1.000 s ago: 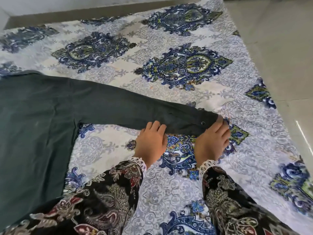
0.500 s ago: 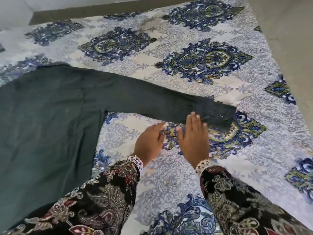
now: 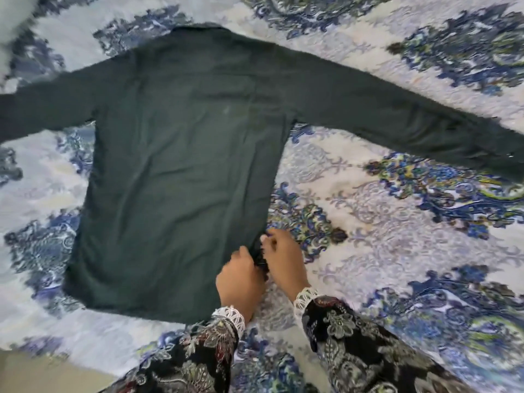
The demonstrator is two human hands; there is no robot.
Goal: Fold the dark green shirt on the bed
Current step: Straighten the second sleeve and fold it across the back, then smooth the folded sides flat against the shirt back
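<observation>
The dark green shirt [image 3: 175, 165] lies flat and spread on the bed [image 3: 397, 251], collar far, hem near, sleeves out sideways. Both grips meet at its near right hem corner: left hand [image 3: 241, 282] and right hand [image 3: 283, 259] curl onto the soft matte cloth, apparently pinching it. The body stretches away leftward.

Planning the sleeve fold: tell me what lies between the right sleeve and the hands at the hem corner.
In the head view, only bare patterned bedsheet lies between the shirt's right sleeve and the left hand and right hand at the hem.
</observation>
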